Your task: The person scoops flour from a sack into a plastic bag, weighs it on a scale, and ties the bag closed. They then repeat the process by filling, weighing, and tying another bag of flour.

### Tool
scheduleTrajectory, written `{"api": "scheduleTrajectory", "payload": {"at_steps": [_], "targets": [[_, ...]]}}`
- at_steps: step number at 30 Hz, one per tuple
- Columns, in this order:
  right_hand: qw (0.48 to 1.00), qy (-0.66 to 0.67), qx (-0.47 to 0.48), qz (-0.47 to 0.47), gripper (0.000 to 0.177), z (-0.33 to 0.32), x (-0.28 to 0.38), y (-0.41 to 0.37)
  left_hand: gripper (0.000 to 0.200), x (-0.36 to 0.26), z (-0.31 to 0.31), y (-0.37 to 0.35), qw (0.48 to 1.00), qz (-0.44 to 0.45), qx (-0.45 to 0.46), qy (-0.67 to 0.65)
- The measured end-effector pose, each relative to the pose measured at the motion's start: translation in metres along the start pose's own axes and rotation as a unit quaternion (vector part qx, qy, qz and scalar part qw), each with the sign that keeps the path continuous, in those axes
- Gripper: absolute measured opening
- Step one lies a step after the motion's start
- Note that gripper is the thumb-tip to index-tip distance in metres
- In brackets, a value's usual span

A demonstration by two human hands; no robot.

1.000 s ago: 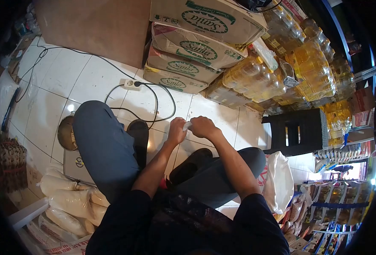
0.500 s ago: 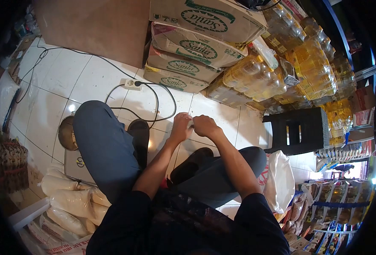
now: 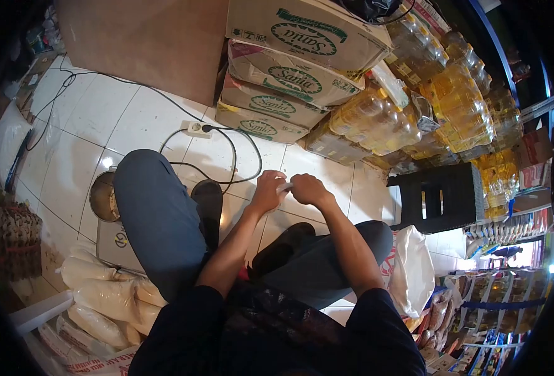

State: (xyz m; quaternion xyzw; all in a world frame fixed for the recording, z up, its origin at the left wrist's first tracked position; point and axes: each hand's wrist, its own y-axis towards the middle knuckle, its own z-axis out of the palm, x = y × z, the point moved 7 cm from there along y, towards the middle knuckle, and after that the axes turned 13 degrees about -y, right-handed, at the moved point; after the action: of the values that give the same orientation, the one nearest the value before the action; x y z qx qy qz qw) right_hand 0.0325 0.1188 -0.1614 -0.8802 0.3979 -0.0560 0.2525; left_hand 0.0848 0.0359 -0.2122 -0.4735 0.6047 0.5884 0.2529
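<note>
My left hand (image 3: 267,192) and my right hand (image 3: 309,190) meet above the tiled floor, in front of my knees. Between them stretches a small whitish strip (image 3: 285,187), perhaps plastic; its kind is too small to make out. Fingers of both hands are closed on it, one hand at either end. Below the hands are my dark shoes, on the tiles. To the left, beside my knee, a round metal bowl (image 3: 103,195) sits at the end of a grey scale (image 3: 115,245), which my leg partly covers.
Stacked cartons (image 3: 294,78) and shrink-wrapped oil bottles (image 3: 377,119) line the far side. A power strip (image 3: 197,129) with a looping black cable lies on the floor. A black stool (image 3: 437,194) stands right, filled clear bags (image 3: 104,297) lie lower left, and a white sack (image 3: 413,269) is beside my right knee.
My hands have drawn slightly apart, and more of the whitish strip shows between them. The whole view has shifted a little.
</note>
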Motion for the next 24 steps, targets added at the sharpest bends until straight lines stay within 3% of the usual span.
{"api": "scheduleTrajectory", "payload": {"at_steps": [5, 9, 12, 13, 15, 18, 19, 22, 24], "targets": [[0.999, 0.047, 0.004, 0.003, 0.031, 0.01, -0.012, 0.007, 0.009, 0.015, 0.018, 0.0, 0.995, -0.025, 0.091, 0.021], [1.0, 0.02, 0.008, -0.001, 0.038, 0.0, -0.007, -0.002, 0.014, -0.001, 0.017, -0.005, 0.996, 0.004, 0.072, 0.051], [0.999, 0.036, 0.011, -0.014, 0.043, 0.001, -0.009, 0.0, 0.017, 0.004, 0.016, -0.002, 0.996, -0.002, 0.081, 0.048], [0.999, 0.042, 0.013, -0.02, 0.045, 0.002, -0.011, 0.002, 0.016, 0.007, 0.014, 0.001, 0.994, -0.04, 0.096, 0.019], [0.995, 0.08, 0.031, -0.046, 0.046, 0.006, -0.015, 0.008, 0.016, 0.014, 0.011, 0.002, 0.985, -0.115, 0.126, -0.038], [0.978, 0.191, 0.01, -0.087, 0.048, 0.019, -0.018, 0.016, 0.017, 0.026, 0.004, 0.0, 0.986, -0.109, 0.12, -0.038], [0.966, 0.237, -0.007, -0.101, 0.049, 0.015, -0.013, 0.015, 0.019, 0.031, 0.006, -0.002, 0.99, -0.069, 0.122, -0.01], [0.939, 0.338, 0.065, -0.006, 0.052, 0.008, -0.001, 0.0, 0.025, 0.036, 0.008, -0.016, 0.996, -0.005, 0.066, 0.054], [0.918, 0.388, 0.061, 0.051, 0.054, 0.012, 0.007, -0.006, 0.033, 0.038, 0.01, -0.021, 0.993, -0.027, 0.086, 0.081]]}}
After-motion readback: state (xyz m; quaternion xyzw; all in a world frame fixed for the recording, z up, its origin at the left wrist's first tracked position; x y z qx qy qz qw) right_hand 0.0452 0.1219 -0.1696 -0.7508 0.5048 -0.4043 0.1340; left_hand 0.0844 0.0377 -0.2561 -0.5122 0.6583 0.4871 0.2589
